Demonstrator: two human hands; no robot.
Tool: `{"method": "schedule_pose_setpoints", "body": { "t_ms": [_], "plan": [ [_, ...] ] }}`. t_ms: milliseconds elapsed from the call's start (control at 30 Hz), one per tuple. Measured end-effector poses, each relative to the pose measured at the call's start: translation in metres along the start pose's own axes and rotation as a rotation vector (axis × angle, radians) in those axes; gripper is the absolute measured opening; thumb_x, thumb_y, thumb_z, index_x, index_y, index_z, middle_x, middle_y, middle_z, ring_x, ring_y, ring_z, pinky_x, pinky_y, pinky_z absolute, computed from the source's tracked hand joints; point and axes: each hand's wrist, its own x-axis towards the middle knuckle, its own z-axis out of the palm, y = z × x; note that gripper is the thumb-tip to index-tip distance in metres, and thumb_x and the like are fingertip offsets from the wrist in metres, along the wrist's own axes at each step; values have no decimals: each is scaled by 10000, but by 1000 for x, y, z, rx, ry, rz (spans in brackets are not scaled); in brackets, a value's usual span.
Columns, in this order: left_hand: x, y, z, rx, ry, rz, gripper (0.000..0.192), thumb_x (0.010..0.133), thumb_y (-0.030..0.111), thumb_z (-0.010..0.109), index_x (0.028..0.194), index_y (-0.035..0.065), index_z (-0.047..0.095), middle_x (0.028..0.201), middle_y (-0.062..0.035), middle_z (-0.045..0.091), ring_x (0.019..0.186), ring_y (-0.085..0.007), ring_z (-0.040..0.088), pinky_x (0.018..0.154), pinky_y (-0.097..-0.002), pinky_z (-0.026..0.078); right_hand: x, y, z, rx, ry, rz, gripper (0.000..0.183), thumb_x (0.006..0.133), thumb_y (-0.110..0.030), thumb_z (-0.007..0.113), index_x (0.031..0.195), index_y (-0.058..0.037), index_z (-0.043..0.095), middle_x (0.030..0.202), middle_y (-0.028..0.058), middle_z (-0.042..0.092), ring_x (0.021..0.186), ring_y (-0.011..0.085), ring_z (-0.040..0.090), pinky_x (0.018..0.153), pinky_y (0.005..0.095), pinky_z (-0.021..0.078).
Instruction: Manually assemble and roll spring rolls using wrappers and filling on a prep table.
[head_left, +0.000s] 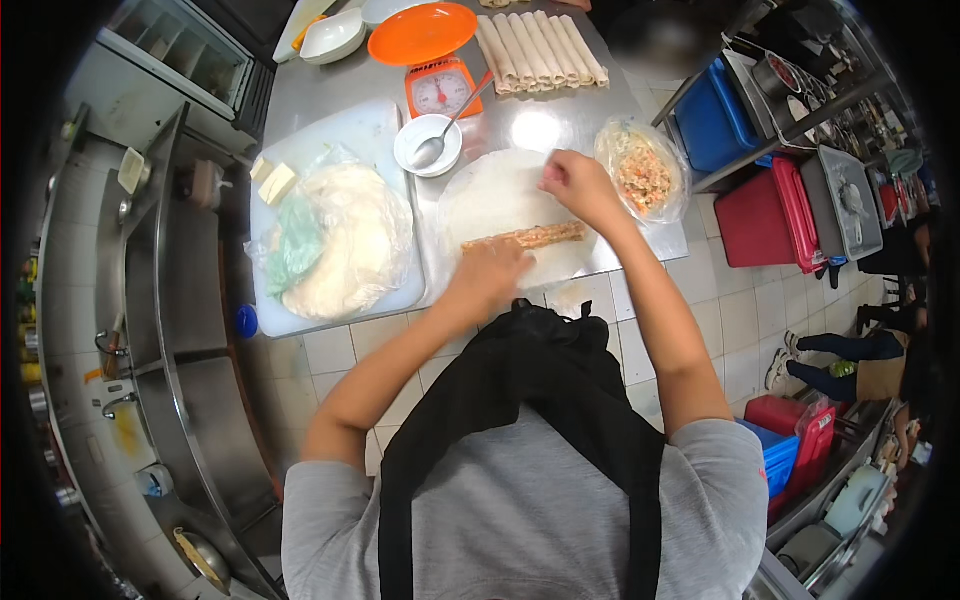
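A round, thin wrapper sheet (487, 187) lies flat on the steel table before me. Across its near part runs a log of orange-flecked filling (551, 235). My left hand (491, 268), blurred by motion, is over the log's left end and the sheet's near edge; its fingertips are not clear. My right hand (581, 187) is at the sheet's right side, fingers curled together, and whether they pinch anything is hidden. To its right sits a clear plastic bag (679, 191) with chopped filling (643, 178). A white bowl (409, 154) with a metal spoon (429, 152) stands beyond the sheet.
On the left, a white cutting board (375, 120) bears bagged wrappers (349, 232) and pale blocks (277, 184). Finished rolls (540, 52) lie behind, near an orange scale (442, 90). The steel table (667, 244) ends close before me. A person's legs (832, 360) show at right.
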Motion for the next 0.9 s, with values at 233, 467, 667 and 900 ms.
{"method": "schedule_pose_setpoints", "body": {
  "t_ms": [233,467,667,900],
  "plan": [
    [-9,1,1,-30,110,6,458,719,94,635,1167,70,541,885,-86,607,860,-228,592,785,-334,432,-95,4,7,307,-69,-392,300,688,-126,768,949,-27,657,830,95,627,749,216,601,725,331,478],
    [-29,-1,7,6,-78,93,434,732,81,665,1148,39,551,946,-96,621,831,-259,597,818,-374,432,-94,-2,2,405,-119,-273,383,670,-151,786,1013,-42,657,871,128,637,792,269,602,685,349,488],
    [5,-7,-5,-201,292,-120,308,731,61,668,1024,49,576,960,-98,619,856,-261,597,802,-382,432,-94,3,36,129,141,-310,246,651,-29,701,892,-74,676,852,73,623,859,272,570,780,362,423],
    [-36,-7,18,-43,170,166,155,717,23,616,867,53,587,1011,-80,613,895,-257,587,807,-402,422,-106,12,39,84,174,-387,185,678,46,618,811,-77,659,828,55,622,867,249,568,812,373,393]
  ]
}}
